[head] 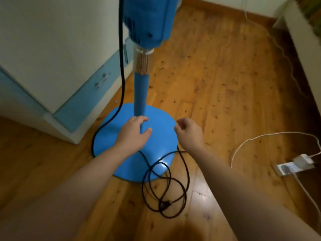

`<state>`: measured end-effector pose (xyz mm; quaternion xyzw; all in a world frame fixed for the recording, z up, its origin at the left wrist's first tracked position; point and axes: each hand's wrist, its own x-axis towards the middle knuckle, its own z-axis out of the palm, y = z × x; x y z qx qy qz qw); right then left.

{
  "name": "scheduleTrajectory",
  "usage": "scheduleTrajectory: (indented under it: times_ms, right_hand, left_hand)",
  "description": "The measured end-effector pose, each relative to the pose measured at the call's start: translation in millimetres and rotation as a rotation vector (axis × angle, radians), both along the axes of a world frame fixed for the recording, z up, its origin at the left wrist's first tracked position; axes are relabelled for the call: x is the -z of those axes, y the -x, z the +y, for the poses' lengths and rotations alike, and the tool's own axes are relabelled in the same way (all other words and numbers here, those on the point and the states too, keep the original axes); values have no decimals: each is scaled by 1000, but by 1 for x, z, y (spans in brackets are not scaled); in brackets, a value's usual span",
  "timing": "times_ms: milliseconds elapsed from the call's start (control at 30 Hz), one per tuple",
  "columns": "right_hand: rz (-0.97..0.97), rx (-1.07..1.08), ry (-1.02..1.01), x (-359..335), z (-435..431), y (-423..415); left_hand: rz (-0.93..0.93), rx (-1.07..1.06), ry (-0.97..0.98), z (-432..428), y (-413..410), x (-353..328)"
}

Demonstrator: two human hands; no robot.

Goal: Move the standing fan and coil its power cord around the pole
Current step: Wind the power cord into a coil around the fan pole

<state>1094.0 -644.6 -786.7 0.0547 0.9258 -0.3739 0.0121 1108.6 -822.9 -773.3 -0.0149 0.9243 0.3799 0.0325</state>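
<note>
Forward, left hand (133, 132) curled round pole (141, 94), right hand (189, 132) loosely curled, empty.

Domestic room: knotty wooden floor (225, 75) running underfoot, white-and-blue cabinet (52, 49) standing left (drawer handle showing), power strip (284, 168) lying right.

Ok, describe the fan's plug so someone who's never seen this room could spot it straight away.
Find the blue standing fan's round base. At its near edge the black power cord lies in loose loops, and the plug is the small dark lump where those loops cross, nearest the camera. Everything at the power strip to the right is white.
</note>
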Motion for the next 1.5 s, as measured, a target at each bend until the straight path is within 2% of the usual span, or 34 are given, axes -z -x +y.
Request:
scheduleTrajectory:
  times_ms: [233, 500, 867, 967, 1133, 1267, 1500]
  right_hand:
    - [-175, -60, 21, 117, 11, -50]
    - [-352, -180, -98, 197, 15, -100]
    - [-465, -587, -411, 231, 32, -144]
    - [-469, -590, -393, 233, 26, -147]
    - [-525, -585, -331, 231, 8, -146]
    - [-553, -620, -342, 230, 2, -147]
    - [-516, -551, -354, 235, 1, -144]
  left_hand:
    - [-144, 50, 56, 16, -36, 105]
    - [-277, 89, 84, 26, -71, 172]
    - [-412, -51, 173, 24, -103, 226]
    - [-394, -116, 198, 31, -107, 236]
    - [-512, -318, 67, 32, -111, 244]
    - [-626, -321, -34, 33, -124, 250]
    - [-471, -257, -255, 25, -119, 237]
